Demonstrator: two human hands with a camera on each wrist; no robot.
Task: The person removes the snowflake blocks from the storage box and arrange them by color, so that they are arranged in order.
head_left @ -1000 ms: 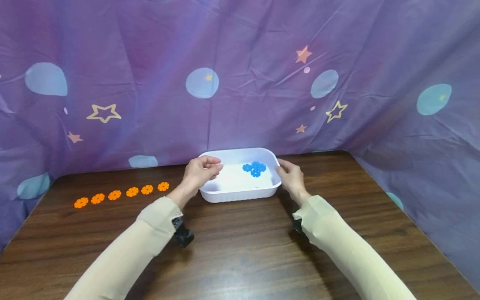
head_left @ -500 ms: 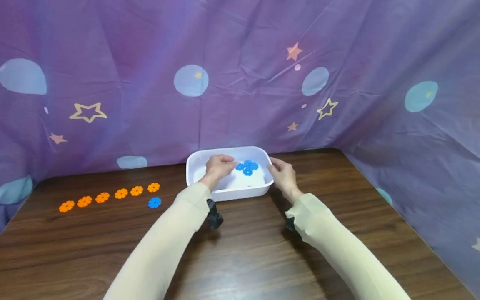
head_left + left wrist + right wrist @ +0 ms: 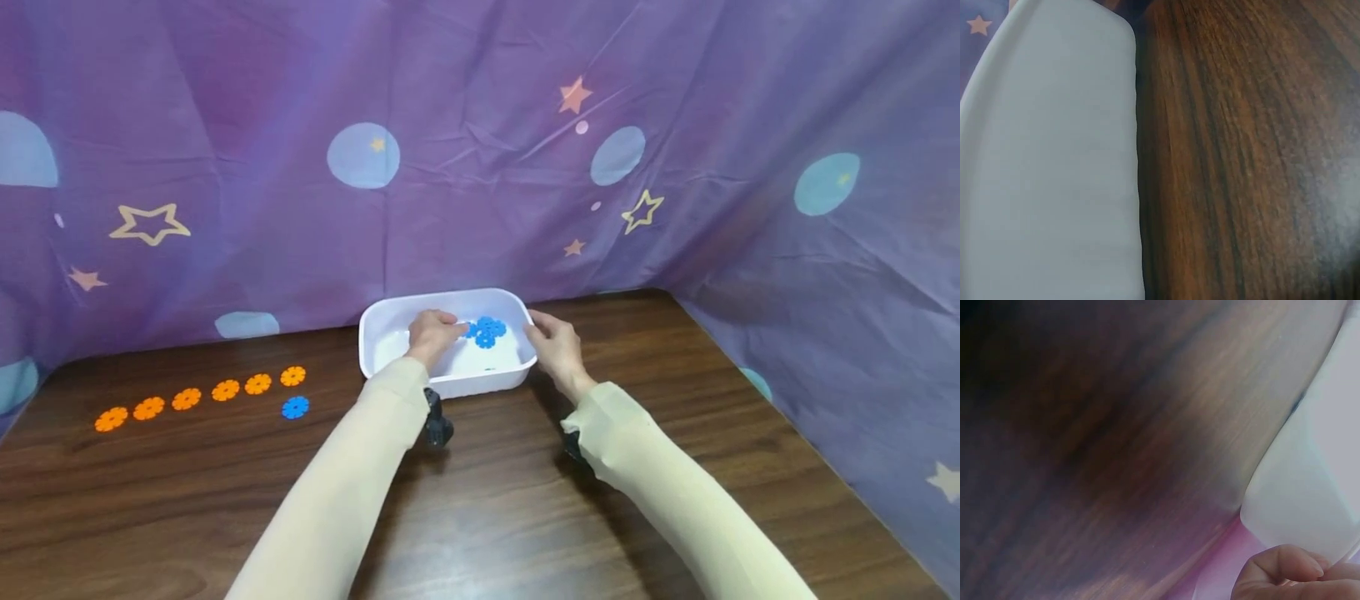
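A white plastic tray stands at the back of the table, with several blue snowflake discs lying together inside. My left hand reaches over the front wall, its fingertips at the left edge of that cluster; whether they pinch a disc cannot be made out. At the tray's right end, my right hand grips the rim between thumb and fingers. The right wrist view shows the right hand's curled fingers at the tray wall. Only the tray's side and wood appear in the left wrist view.
Several orange snowflake discs form a slanting row on the wooden table at the left. One blue snowflake disc lies below the row's right end. A purple patterned cloth hangs directly behind the tray.
My left hand has moved right, from the tray's left end to the blue discs. A blue disc under the orange row has come into sight. The right hand keeps its grip; the head view has turned right.
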